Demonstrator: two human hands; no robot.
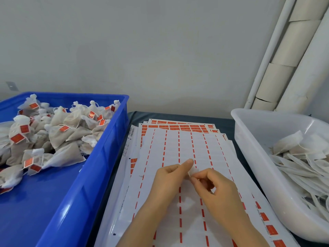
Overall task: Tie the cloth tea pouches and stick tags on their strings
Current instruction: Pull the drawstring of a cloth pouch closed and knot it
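My left hand (169,177) and my right hand (211,188) meet over the sticker sheets (178,150), fingertips pinched together on a small white piece (193,171); whether it is a pouch top, a string or a tag I cannot tell. The top sheet is mostly peeled, with red strips left between the columns. A blue crate (99,157) on the left holds several tied cloth pouches (60,132) with red tags. A white tub (252,148) on the right holds flat untied pouches (302,163).
More sticker sheets with red tags (178,126) lie under the top one, on a dark table (229,125). Cardboard tubes and white pipes (292,54) lean against the grey wall at the back right.
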